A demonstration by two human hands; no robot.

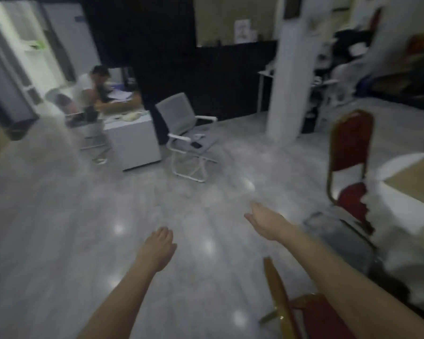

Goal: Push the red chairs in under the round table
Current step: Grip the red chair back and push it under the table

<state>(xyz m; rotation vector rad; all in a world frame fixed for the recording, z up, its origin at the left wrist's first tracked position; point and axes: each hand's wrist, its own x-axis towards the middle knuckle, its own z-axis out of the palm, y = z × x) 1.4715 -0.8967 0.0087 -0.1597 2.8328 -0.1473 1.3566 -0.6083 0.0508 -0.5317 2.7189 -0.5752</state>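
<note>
While my left hand [158, 249] and right hand [267, 222] hang over the floor [83, 228] with fingers apart and holding nothing, one red chair [350, 167] stands tucked against the round desk [406, 192] well right of them, another red chair [304, 314] beneath my right forearm.

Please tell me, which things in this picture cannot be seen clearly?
- Head view: the round table is cut off by the right edge.
- The near red chair is cut by the bottom edge and crossed by the right arm.
- The far red chair: its seat is partly hidden by the tablecloth.
- Everything is motion-blurred.
</note>
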